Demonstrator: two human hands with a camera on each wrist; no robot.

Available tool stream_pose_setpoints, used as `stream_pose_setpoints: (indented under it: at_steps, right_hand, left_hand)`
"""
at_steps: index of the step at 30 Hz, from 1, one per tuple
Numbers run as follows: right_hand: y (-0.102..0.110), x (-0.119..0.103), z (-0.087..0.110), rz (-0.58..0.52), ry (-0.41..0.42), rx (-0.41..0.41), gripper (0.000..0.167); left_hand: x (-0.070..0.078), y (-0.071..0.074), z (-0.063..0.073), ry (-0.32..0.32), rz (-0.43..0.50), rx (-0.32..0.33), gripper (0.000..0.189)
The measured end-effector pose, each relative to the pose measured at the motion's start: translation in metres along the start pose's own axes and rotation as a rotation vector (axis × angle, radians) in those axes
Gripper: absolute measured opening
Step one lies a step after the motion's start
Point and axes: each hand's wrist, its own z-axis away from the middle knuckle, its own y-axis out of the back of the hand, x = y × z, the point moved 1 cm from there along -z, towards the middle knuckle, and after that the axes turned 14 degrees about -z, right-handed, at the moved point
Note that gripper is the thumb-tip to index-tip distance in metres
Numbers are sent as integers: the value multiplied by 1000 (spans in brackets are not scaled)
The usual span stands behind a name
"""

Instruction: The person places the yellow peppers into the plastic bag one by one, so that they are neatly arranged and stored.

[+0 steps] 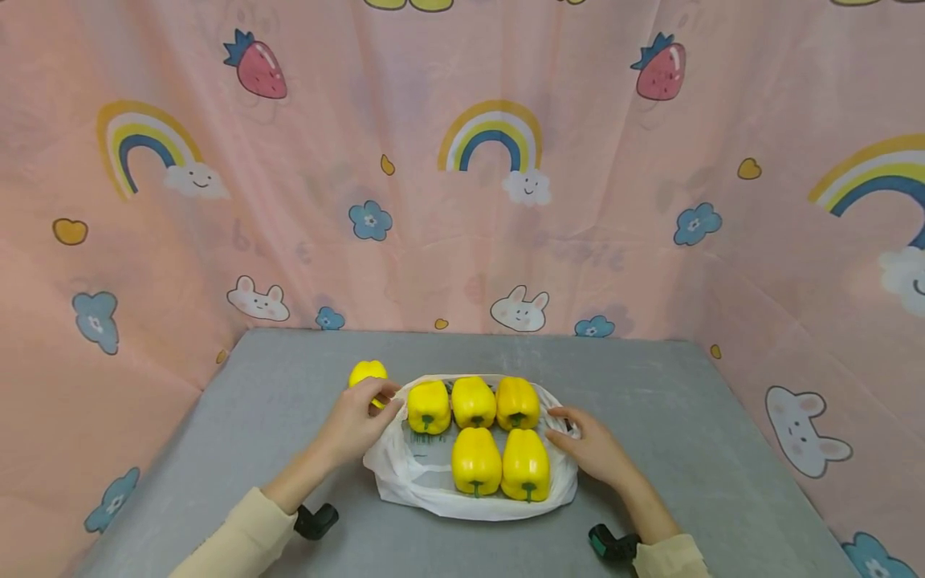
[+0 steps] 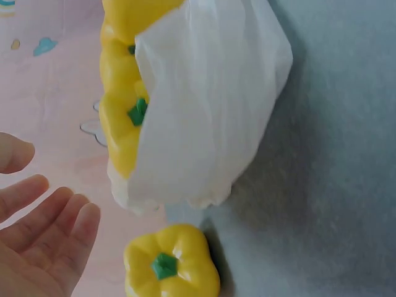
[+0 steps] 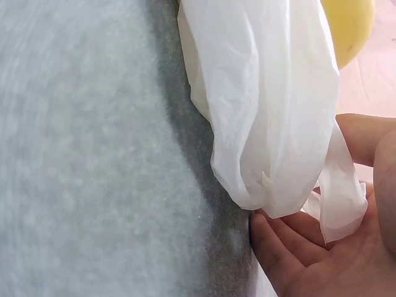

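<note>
Near the middle of the table lies a white plastic bag (image 1: 405, 478) with its mouth spread wide and several yellow bell peppers (image 1: 477, 461) inside, green stems showing. My left hand (image 1: 357, 419) is by the bag's left rim; the left wrist view shows its fingers loosely bent, apart from the plastic. Beyond that hand is another yellow bell pepper (image 2: 173, 263), outside the bag. At the opposite rim, my right hand (image 1: 596, 449) touches the bag. In the right wrist view its thumb goes behind the plastic, the fingers extend below, and a loose bag handle (image 3: 340, 198) hangs between them.
The grey table (image 1: 694, 449) extends around the bag on all sides. A pink patterned curtain (image 1: 311, 160) encloses its back and sides. Black devices sit at both wrists, one at the left (image 1: 316, 522) and one at the right (image 1: 613, 544).
</note>
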Motion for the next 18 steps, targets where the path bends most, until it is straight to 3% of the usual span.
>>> stream_pose_setpoints:
  at_steps: [5,12,18]
  right_hand:
    - [0,-1,0,0,0,1,51]
    - [0,0,0,-4,3,-1,51]
    - [0,-1,0,-4,6,-3,50]
  left_hand:
    - [-10,4,-3,44,7,39,18]
    - [-23,7,-8,56,0,122,18]
    - [-37,5,-11,118,19,146,23]
